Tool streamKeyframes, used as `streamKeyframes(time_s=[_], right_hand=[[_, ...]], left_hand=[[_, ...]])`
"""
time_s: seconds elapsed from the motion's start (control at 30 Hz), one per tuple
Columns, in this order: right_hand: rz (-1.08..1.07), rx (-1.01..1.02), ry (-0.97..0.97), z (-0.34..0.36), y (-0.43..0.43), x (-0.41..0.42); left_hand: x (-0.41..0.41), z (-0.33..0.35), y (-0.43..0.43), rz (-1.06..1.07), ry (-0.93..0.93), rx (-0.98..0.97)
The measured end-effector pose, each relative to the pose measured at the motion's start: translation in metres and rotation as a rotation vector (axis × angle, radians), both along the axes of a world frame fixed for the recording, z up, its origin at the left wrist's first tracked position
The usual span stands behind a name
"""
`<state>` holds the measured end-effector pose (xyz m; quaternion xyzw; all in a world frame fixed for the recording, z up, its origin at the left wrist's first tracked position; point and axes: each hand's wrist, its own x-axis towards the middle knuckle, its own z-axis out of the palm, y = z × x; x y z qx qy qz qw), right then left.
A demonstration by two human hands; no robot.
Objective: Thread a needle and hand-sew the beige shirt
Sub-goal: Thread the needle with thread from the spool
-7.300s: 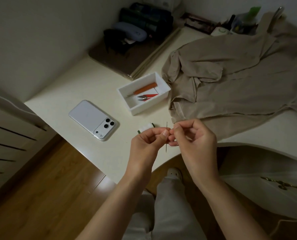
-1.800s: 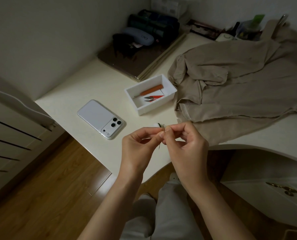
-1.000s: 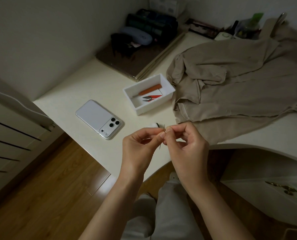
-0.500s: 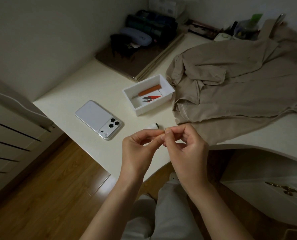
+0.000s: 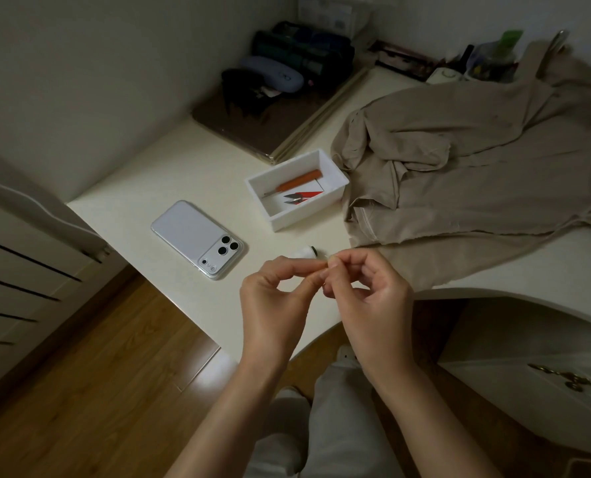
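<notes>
I see the left hand [image 5: 273, 301] fingers [image 5: 304, 268] pinch what is probably the needle [image 5: 327, 261]: light, stiff, slick, best gripped mid-shaft. The right hand [image 5: 368, 298] fingers [image 5: 343, 264], touching them, pinch limp thread. The soft beige shirt [image 5: 476, 160] lies beyond the fingers on the desk [image 5: 197, 167].

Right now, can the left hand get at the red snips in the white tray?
Probably yes: the left hand is near the open-topped white tray, red snips uncovered, only a small spool between. But its fingers pinch what looks like the needle; free them first.
</notes>
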<state>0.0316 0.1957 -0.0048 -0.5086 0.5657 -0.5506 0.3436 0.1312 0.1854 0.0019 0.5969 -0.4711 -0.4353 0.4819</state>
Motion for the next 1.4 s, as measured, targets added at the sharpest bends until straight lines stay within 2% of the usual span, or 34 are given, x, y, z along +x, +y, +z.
streamKeyframes(time_s=[0.23,0.4,0.5,1.0,1.23,1.4], right_hand=[[-0.001,0.058,-0.018,0.001,0.000,-0.001],[-0.004,0.084,-0.038,0.004,-0.003,-0.005],[0.012,0.112,-0.060,0.005,-0.005,-0.007],[0.092,0.165,0.026,0.002,-0.021,-0.016],[0.110,0.165,0.010,0.003,-0.034,-0.021],[0.107,0.166,0.030,0.004,-0.044,-0.024]], left_hand=[[0.000,-0.006,0.001,-0.043,-0.230,-0.154],[0.004,0.002,-0.004,-0.185,-0.127,-0.071],[0.005,0.006,-0.006,-0.219,-0.144,-0.100],[0.009,0.007,-0.025,-0.241,-0.579,-0.336],[0.004,0.015,-0.035,-0.240,-0.440,-0.285],[0.002,0.013,-0.046,-0.241,-0.477,-0.327]])
